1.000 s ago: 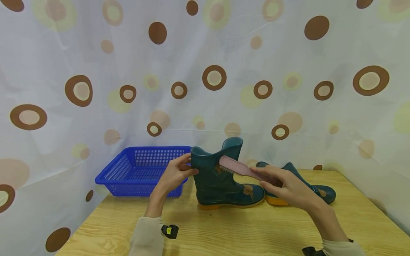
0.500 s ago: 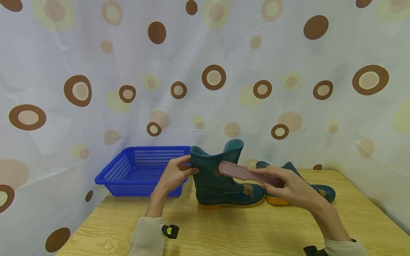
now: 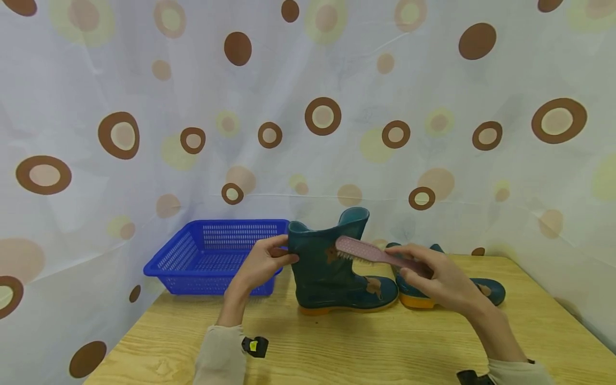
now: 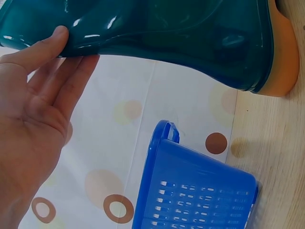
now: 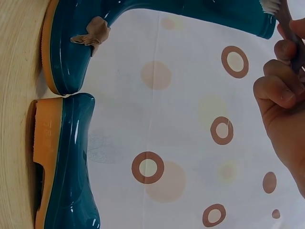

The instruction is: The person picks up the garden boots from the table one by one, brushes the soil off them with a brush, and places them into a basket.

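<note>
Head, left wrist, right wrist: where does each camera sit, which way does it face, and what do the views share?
Head: worn on the head, facing forward and down at the table; shows both forearms, left hand gripping the upright boot, right hand holding the pink brush.
Left wrist: looks past the left hand to boot and blue basket.
Right wrist: looks past the right hand to the boot and the second boot.
Shared: all three see the upright boot; head and left wrist share the basket.
</note>
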The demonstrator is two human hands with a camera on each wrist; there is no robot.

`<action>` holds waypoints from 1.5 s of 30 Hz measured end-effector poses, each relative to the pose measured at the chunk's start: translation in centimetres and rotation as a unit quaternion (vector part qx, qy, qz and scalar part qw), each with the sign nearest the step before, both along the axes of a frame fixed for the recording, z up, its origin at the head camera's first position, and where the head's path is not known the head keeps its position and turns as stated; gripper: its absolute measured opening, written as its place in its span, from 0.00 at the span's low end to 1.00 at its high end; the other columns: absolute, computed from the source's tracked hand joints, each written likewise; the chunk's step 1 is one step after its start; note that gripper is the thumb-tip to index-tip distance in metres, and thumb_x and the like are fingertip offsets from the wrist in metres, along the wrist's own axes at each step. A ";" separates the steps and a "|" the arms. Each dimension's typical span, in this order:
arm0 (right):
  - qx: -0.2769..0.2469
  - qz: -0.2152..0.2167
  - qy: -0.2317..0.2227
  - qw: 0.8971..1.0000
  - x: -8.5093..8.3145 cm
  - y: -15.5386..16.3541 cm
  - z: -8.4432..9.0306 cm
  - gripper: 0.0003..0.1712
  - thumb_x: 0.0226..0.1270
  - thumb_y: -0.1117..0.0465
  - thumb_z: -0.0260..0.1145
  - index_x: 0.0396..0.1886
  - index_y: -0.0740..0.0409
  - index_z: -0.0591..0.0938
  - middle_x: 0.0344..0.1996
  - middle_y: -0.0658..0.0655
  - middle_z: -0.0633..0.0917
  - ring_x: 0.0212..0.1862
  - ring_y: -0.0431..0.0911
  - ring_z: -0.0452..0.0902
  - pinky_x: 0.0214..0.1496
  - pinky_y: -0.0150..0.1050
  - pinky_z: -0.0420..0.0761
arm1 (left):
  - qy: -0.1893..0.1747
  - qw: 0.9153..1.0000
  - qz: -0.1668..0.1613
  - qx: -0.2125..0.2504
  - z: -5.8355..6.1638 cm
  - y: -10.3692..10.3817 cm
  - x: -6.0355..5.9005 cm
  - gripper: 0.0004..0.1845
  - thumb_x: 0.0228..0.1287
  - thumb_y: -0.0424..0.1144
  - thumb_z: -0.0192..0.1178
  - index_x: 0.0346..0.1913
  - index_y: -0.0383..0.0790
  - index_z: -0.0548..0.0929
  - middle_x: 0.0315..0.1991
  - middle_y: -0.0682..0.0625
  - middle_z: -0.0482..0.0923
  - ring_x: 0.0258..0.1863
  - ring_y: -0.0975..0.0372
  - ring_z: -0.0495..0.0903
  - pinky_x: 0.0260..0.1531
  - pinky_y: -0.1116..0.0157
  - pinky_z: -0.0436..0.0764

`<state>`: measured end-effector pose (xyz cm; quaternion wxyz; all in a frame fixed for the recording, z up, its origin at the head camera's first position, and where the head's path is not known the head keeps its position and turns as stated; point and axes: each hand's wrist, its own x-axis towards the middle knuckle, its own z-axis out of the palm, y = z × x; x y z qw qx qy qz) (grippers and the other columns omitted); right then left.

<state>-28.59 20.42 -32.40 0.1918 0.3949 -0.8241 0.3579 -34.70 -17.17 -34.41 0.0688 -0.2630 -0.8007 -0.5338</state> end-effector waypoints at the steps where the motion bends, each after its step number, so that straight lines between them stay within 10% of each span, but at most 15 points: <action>1: -0.003 0.000 0.001 1.000 0.0 0.0 0.0 0.24 0.72 0.70 0.59 0.65 0.53 0.76 0.46 0.51 0.80 0.27 0.36 0.70 0.26 0.34 0.71 | 0.000 1.000 -0.002 -0.001 0.0 0.0 0.0 0.22 0.65 0.37 0.66 0.61 0.52 0.81 0.56 0.49 0.83 0.53 0.56 0.85 0.57 0.46 0.79; 25: -0.003 -0.066 0.039 0.997 -0.4 -0.5 -0.4 0.24 0.76 0.67 0.56 0.68 0.48 0.74 0.48 0.50 0.82 0.36 0.33 0.78 0.35 0.31 0.78 | 0.003 1.000 0.009 -0.002 0.0 -0.1 -0.3 0.22 0.65 0.37 0.66 0.61 0.51 0.81 0.55 0.49 0.84 0.52 0.56 0.86 0.53 0.50 0.81; 34: 0.024 -0.028 0.003 0.999 -1.0 -1.2 -0.8 0.24 0.80 0.64 0.50 0.72 0.50 0.69 0.67 0.54 0.75 0.63 0.30 0.72 0.58 0.22 0.75 | 0.008 1.000 0.001 0.001 -0.1 -0.2 -0.4 0.22 0.65 0.36 0.66 0.62 0.48 0.80 0.56 0.47 0.84 0.53 0.55 0.85 0.54 0.50 0.81; 45: 0.030 -0.001 -0.031 0.999 -0.6 -1.6 -0.5 0.24 0.80 0.64 0.50 0.71 0.51 0.70 0.66 0.56 0.75 0.63 0.33 0.73 0.59 0.24 0.76 | 0.055 0.996 0.056 0.030 -0.6 0.3 -0.8 0.21 0.62 0.39 0.70 0.58 0.48 0.83 0.48 0.47 0.86 0.44 0.57 0.88 0.41 0.61 0.83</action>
